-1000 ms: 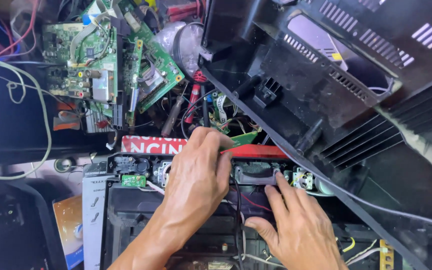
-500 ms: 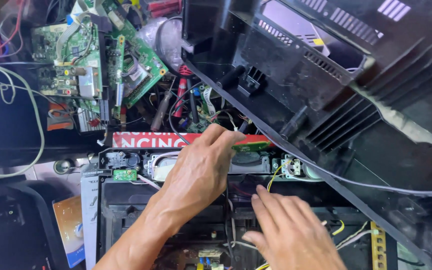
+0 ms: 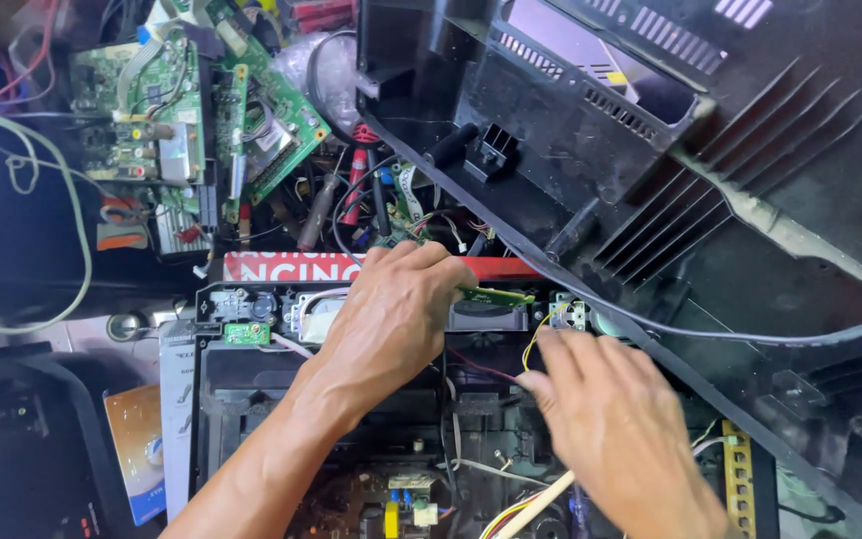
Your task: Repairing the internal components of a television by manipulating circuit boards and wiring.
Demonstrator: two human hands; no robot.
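Observation:
My left hand (image 3: 391, 319) lies palm down on the top edge of an opened black device chassis (image 3: 221, 389), its fingers curled over a small green circuit board (image 3: 496, 295) at the chassis rim. My right hand (image 3: 611, 419) rests on the chassis to the right, fingers spread flat, fingertips beside a yellow wire (image 3: 531, 344) and a small white connector (image 3: 569, 311). Whether the left hand pinches the board I cannot tell. A red wire (image 3: 476, 367) runs between the two hands.
A big black plastic rear housing (image 3: 650, 150) leans over the upper right. Green circuit boards (image 3: 152, 120) and tangled cables pile at the upper left. Several screwdrivers (image 3: 351, 200) lie behind a red strip (image 3: 281, 268). A booklet (image 3: 137, 449) lies lower left.
The view has shifted so the bench sits higher in frame. My right hand slid up and right to the yellow wire. My left hand stayed on the chassis rim.

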